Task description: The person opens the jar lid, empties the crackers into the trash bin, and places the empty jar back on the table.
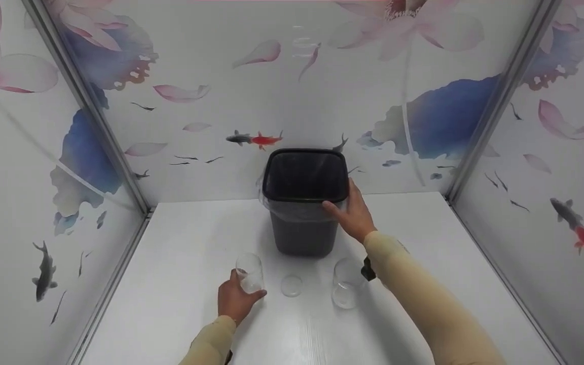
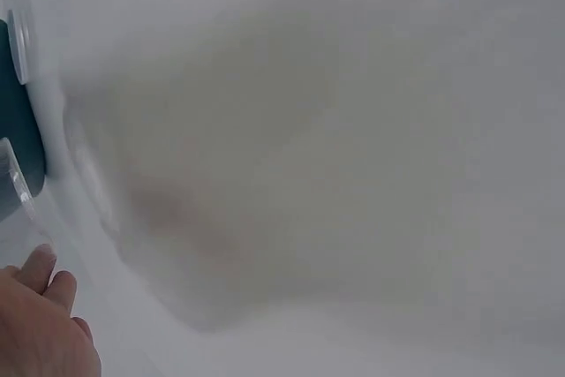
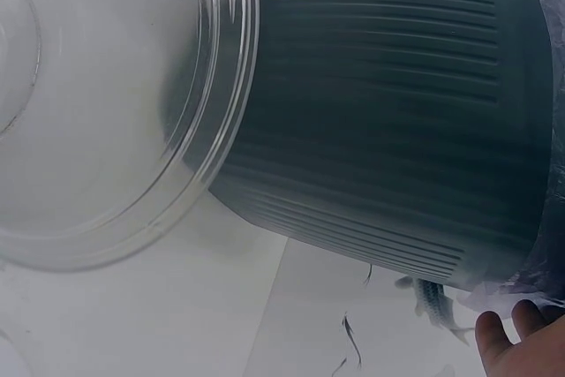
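In the head view, a dark grey trash bin (image 1: 304,235) stands upright at the back of the white table, a clear plastic liner (image 1: 304,212) folded over its rim. My right hand (image 1: 357,215) holds the bin's right front corner, thumb at the front and fingers along the side. To the lower left, my left hand (image 1: 236,299) grips a clear cup (image 1: 250,263) between thumb and fingers. A round clear lid (image 1: 291,286) lies to the right of that cup. Below my right forearm sits a second clear cup (image 1: 346,295), its rim (image 3: 238,112) large in the right wrist view.
White panels (image 1: 211,167) printed with lotus and fish enclose the table at the back and both sides. Grey metal posts (image 1: 495,111) mark the back corners. Bare white tabletop (image 1: 195,243) stretches left of the bin.
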The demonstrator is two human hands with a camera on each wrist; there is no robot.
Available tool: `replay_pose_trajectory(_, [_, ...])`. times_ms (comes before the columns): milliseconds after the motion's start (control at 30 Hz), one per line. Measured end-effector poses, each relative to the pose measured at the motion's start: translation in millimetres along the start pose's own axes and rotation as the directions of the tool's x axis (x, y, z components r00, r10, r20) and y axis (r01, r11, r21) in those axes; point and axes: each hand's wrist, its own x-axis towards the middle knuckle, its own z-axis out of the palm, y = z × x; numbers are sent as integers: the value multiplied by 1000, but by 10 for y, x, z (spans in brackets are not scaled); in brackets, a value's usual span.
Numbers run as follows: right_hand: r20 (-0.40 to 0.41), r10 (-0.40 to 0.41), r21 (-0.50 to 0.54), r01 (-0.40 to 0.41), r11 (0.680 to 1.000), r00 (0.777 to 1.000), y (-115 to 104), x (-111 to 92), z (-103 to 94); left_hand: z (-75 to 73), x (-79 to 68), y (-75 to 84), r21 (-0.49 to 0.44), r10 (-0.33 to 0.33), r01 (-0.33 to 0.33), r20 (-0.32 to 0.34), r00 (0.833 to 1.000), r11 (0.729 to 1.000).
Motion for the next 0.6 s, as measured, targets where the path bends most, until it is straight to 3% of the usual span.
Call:
replay_pose_trajectory(267, [0,-7,-7,7,1000,1000,1,-7,5,163,-101,-45,38,-30,28,65,997,999])
replay_pose_trajectory(600, [-4,-22,-8,22,1000,1000,-19,-6,-15,223,-122,-84,56,-23,19,67,998,998])
